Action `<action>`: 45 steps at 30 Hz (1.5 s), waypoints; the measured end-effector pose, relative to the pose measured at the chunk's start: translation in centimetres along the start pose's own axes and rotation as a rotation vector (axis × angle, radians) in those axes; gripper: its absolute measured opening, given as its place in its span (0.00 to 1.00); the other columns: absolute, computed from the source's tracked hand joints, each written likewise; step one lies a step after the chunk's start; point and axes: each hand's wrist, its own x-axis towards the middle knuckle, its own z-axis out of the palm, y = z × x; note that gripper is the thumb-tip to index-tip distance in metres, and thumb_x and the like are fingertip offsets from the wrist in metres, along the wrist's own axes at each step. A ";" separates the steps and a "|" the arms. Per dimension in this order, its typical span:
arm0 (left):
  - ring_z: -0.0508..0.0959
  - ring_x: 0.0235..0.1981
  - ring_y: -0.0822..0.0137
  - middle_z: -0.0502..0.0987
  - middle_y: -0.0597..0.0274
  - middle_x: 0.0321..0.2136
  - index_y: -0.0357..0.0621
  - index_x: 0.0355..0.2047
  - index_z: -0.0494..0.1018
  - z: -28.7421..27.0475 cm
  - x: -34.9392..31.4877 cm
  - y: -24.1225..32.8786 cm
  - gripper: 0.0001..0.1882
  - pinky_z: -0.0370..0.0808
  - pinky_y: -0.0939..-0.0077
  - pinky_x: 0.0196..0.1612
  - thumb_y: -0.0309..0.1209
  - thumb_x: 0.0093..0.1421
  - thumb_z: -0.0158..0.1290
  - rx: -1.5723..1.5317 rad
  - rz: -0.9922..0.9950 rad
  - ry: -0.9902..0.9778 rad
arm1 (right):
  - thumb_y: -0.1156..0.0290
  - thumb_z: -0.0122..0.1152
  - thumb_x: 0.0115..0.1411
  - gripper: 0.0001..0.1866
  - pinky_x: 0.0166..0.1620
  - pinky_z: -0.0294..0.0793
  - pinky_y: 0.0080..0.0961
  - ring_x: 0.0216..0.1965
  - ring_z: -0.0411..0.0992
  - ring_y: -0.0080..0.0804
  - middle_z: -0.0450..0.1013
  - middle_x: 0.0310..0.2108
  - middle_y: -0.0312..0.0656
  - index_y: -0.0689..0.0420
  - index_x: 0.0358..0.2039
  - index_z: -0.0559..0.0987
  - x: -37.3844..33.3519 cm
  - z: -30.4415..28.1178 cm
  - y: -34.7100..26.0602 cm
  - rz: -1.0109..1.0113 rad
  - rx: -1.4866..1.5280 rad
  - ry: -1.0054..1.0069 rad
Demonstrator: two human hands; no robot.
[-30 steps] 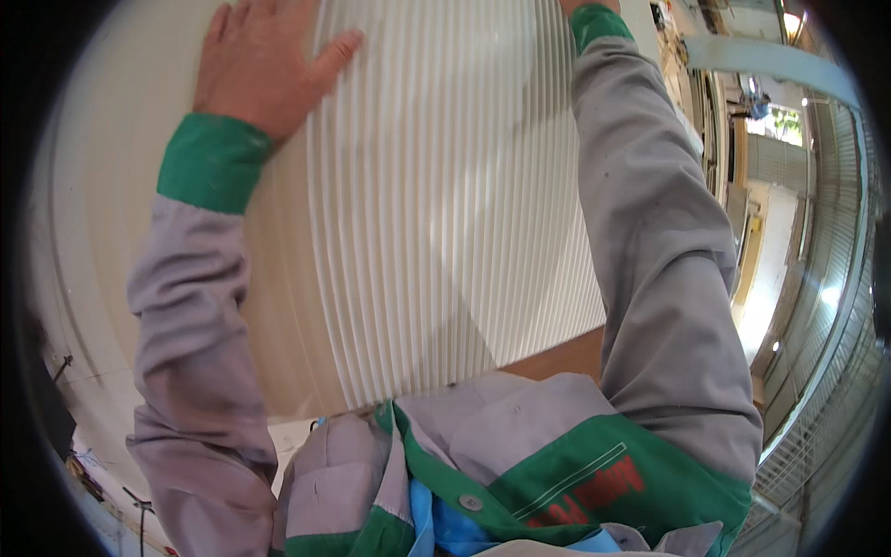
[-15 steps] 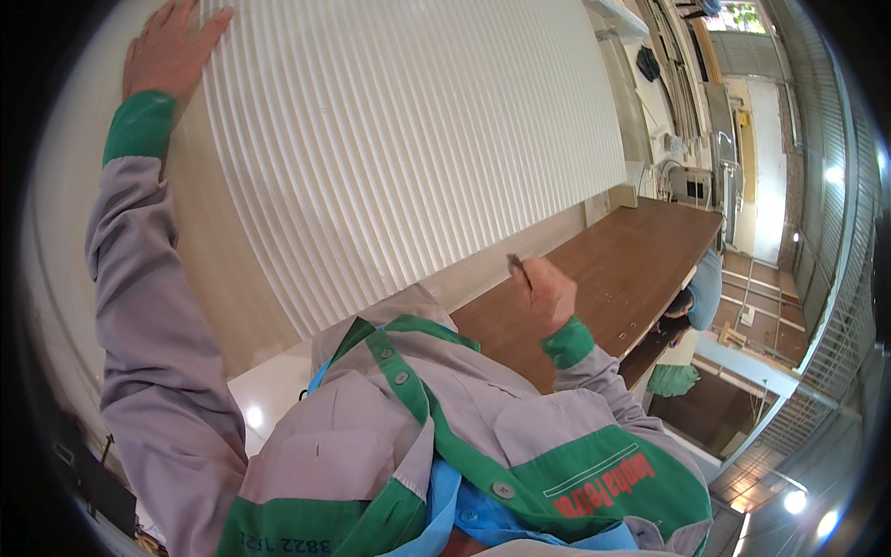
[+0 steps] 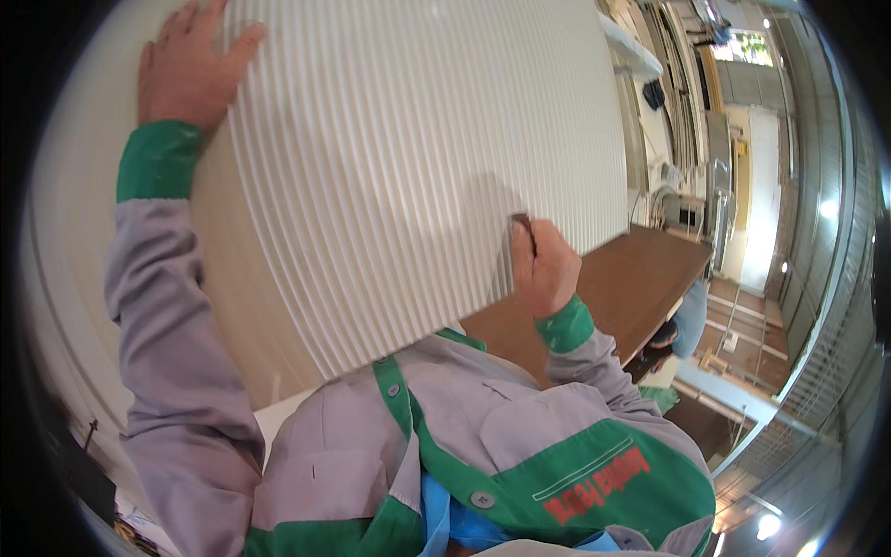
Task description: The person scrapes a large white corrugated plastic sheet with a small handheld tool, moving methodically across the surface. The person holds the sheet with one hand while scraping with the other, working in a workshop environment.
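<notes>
A large white ribbed panel [image 3: 408,176] stands upright in front of me and fills the upper middle of the view. My left hand [image 3: 186,70] lies flat with spread fingers on its upper left edge. My right hand [image 3: 543,265] is closed around a thin dark pencil-like tool [image 3: 525,226], its tip at the panel's lower right part. Both forearms wear grey sleeves with green cuffs.
A brown wooden tabletop [image 3: 640,278] runs off to the right behind the panel. Beyond it are a workshop with machinery [image 3: 687,200], a shelf with boards and a bright doorway. A person in blue [image 3: 691,316] bends beside the table's far edge.
My right hand came down from the panel's top, took a pencil-like tool to chest height, then rose to the panel's lower right. My left hand stayed on the upper left edge.
</notes>
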 end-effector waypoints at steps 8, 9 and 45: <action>0.56 0.74 0.49 0.61 0.45 0.71 0.52 0.69 0.65 -2.8 0.1 2.1 0.36 0.48 0.49 0.75 0.56 0.67 0.50 -0.105 -0.035 -0.005 | 0.48 0.48 0.69 0.23 0.46 0.73 0.60 0.41 0.77 0.65 0.79 0.36 0.58 0.56 0.36 0.78 38.5 9.4 -3.4 -0.115 -0.291 0.126; 0.56 0.74 0.49 0.61 0.45 0.71 0.52 0.69 0.65 -3.0 0.2 2.2 0.36 0.48 0.49 0.75 0.56 0.67 0.50 -0.113 -0.034 -0.006 | 0.56 0.44 0.72 0.22 0.58 0.73 0.50 0.53 0.74 0.60 0.78 0.50 0.59 0.60 0.50 0.78 43.1 10.1 -4.1 -0.159 -0.263 0.130; 0.67 0.64 0.37 0.71 0.33 0.60 0.33 0.59 0.70 -5.8 -0.5 3.9 0.32 0.59 0.47 0.70 0.44 0.61 0.58 -0.216 -0.037 0.094 | 0.57 0.45 0.72 0.21 0.58 0.73 0.49 0.53 0.74 0.60 0.78 0.50 0.59 0.61 0.49 0.78 38.4 8.4 -4.6 -0.051 -0.247 0.009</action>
